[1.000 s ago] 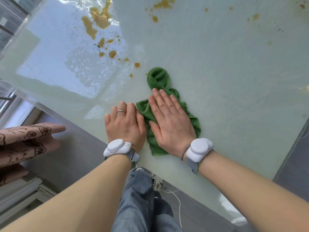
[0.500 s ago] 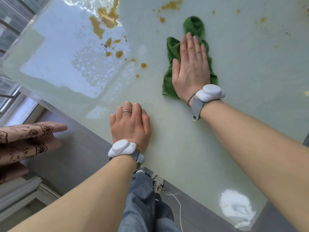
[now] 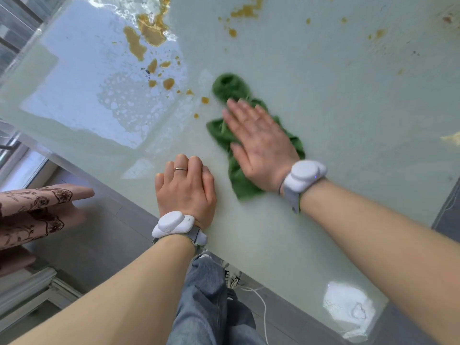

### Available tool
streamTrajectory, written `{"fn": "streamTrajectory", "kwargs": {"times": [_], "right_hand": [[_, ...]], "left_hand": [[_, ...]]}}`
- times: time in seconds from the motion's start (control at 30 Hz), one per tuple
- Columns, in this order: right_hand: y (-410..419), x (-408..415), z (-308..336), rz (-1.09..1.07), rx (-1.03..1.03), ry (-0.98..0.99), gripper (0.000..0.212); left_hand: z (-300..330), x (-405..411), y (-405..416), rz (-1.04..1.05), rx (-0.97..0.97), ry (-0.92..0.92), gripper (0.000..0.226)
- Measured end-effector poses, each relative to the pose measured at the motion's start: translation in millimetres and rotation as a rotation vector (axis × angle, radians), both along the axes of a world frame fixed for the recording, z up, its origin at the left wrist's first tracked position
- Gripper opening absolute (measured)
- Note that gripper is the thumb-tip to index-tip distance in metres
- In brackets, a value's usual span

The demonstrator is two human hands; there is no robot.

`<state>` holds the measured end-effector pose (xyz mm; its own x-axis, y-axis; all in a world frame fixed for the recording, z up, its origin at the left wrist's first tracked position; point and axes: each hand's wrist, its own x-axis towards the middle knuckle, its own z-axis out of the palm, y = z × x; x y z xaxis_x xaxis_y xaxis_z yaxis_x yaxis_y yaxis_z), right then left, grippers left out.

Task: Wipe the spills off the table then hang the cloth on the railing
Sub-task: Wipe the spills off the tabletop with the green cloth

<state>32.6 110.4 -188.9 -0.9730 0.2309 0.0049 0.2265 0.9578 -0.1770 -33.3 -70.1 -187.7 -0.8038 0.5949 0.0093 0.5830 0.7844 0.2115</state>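
Note:
A crumpled green cloth (image 3: pixel 230 87) lies on the pale green glass table (image 3: pixel 348 100). My right hand (image 3: pixel 258 145) lies flat on the cloth with fingers spread, pressing it down; hand and cloth are blurred by motion. My left hand (image 3: pixel 185 188) rests palm down near the table's near edge, fingers together, holding nothing. Brown spills (image 3: pixel 145 37) spread over the far left of the table, with small drops (image 3: pixel 204 100) just left of the cloth and more splashes (image 3: pixel 245 11) at the far middle.
A patterned cushion or seat (image 3: pixel 29 215) stands to the left below the table edge. My jeans-clad legs (image 3: pixel 206 302) and a white cable (image 3: pixel 263 312) show beneath the near edge. Window frames (image 3: pixel 15 23) run along the far left. Wet patches glare on the glass (image 3: pixel 348 310).
My right hand has slid the cloth back toward me and to the left, after pushing it away across the table. My left hand has stayed in place.

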Motion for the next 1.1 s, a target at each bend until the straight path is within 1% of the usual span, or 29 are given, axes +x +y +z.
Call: {"fn": "streamTrajectory", "kwargs": {"times": [0.13, 0.23, 0.3, 0.37, 0.5, 0.6, 0.67, 0.7, 0.73, 0.8, 0.87, 0.9, 1.03, 1.1], "right_hand": [[36, -43, 1, -0.365, 0.06, -0.017, 0.063], [28, -50, 0, -0.445, 0.071, -0.048, 0.065], [10, -43, 0, -0.491, 0.059, -0.021, 0.067], [-22, -24, 0, -0.469, 0.048, 0.017, 0.066], [-89, 24, 5, -0.297, -0.003, -0.017, 0.064], [-75, 33, 4, -0.16, -0.025, -0.025, 0.064], [-44, 27, 1, -0.046, -0.025, -0.021, 0.064], [-23, 20, -1, -0.043, -0.019, -0.013, 0.064], [-3, 12, -2, -0.092, -0.006, -0.005, 0.063], [31, -6, -2, -0.259, 0.023, -0.002, 0.062], [49, -22, 0, -0.412, 0.036, -0.011, 0.063], [48, -27, -1, -0.455, 0.036, -0.017, 0.064], [20, -24, 1, -0.548, 0.058, -0.008, 0.067], [-18, -7, 2, -0.502, 0.034, 0.02, 0.067]], "left_hand": [[-1, 1, -3, -0.001, 0.009, -0.017, 0.024], [0, 2, -3, 0.0, 0.0, -0.019, 0.025], [0, 1, -2, -0.001, -0.003, -0.018, 0.025], [-1, 0, 0, -0.005, -0.007, -0.016, 0.024], [1, 0, 0, -0.02, -0.005, -0.01, 0.023], [0, 1, -2, -0.017, -0.002, -0.015, 0.022], [0, -1, -2, -0.012, 0.001, -0.022, 0.022], [-1, -1, -1, -0.009, 0.005, -0.025, 0.022], [-1, -1, 0, -0.012, 0.005, -0.025, 0.023], [-2, -1, -2, -0.015, 0.002, -0.03, 0.023], [-3, -1, -4, -0.014, 0.0, -0.033, 0.023], [-3, -1, -7, -0.011, -0.001, -0.031, 0.022], [-2, -1, -5, -0.025, 0.007, -0.002, 0.02], [-3, -1, -4, -0.02, 0.012, -0.001, 0.02]]}}
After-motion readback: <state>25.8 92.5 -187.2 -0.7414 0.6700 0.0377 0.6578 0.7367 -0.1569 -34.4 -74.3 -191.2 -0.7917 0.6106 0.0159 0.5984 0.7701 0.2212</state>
